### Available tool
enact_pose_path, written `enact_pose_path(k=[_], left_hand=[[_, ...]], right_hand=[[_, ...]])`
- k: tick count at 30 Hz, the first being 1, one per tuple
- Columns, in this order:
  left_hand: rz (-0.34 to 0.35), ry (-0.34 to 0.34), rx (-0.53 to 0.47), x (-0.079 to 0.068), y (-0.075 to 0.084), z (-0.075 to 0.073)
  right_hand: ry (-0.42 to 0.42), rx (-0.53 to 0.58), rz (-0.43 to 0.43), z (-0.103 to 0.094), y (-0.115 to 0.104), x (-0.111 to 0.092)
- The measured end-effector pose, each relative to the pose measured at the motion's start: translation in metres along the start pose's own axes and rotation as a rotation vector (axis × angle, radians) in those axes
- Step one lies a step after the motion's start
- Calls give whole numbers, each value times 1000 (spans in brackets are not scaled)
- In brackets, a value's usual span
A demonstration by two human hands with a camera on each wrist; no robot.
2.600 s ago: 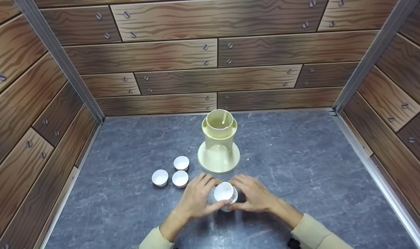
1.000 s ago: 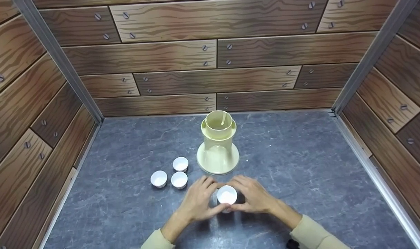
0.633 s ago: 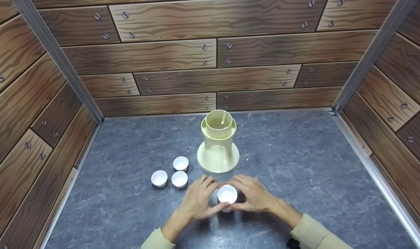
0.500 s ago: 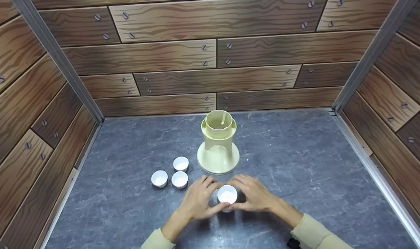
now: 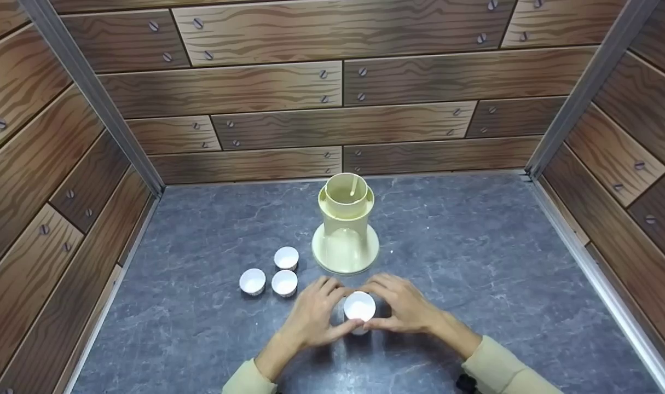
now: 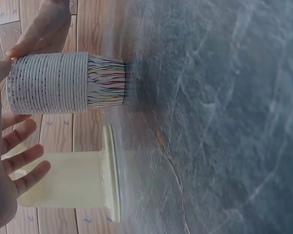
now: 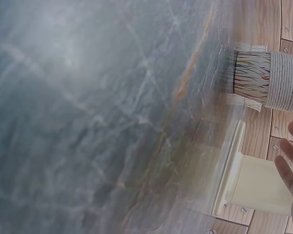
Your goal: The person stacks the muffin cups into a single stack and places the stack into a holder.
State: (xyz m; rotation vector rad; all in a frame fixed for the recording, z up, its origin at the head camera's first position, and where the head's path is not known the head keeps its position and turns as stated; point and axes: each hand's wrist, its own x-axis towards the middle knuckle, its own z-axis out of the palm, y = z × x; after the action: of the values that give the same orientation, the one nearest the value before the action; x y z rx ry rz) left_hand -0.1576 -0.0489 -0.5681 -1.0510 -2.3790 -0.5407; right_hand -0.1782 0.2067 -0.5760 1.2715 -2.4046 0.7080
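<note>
A tall stack of paper cups (image 5: 359, 306) stands upright on the table, white inside with thin coloured lines outside, as the left wrist view shows on the stack (image 6: 49, 83). My left hand (image 5: 316, 314) holds the top rim from the left with thumb and forefinger; its other fingers (image 6: 33, 176) are spread off the cups. From the right, my right hand (image 5: 400, 306) curves thumb and forefinger round the same rim, its other fingers (image 7: 285, 173) apart from the stack (image 7: 285, 80). Beyond the hands stands a cream cup dispenser (image 5: 345, 241), open at the top.
Three separate paper cups stand left of the dispenser: a far one (image 5: 286, 258), a near one (image 5: 284, 283) and a left one (image 5: 253, 282). Wood-patterned walls (image 5: 277, 126) enclose the dark marbled table (image 5: 201, 230) at the back and sides.
The top cup sat tilted and offset to the left at first; now it sits straight on the stack. Both hands stay around the rim, and the right hand has shifted only slightly.
</note>
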Motion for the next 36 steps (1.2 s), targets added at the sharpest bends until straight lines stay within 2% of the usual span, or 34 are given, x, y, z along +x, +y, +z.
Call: enact_pose_path(k=[6,14,30,36], left_hand=[[23,25,3,0,-2,0],[17,22,29,-4,-7,-7],[-48,-3,99,-25,-29,-31],[-38,-6,151,-32,-40,-38]], right_hand=[[6,-14,-13,0,0,1],[15,-6,-17,2,2,0],[-14,-9,6,1,1,-2],[-30,-28,27,0,0,-3]])
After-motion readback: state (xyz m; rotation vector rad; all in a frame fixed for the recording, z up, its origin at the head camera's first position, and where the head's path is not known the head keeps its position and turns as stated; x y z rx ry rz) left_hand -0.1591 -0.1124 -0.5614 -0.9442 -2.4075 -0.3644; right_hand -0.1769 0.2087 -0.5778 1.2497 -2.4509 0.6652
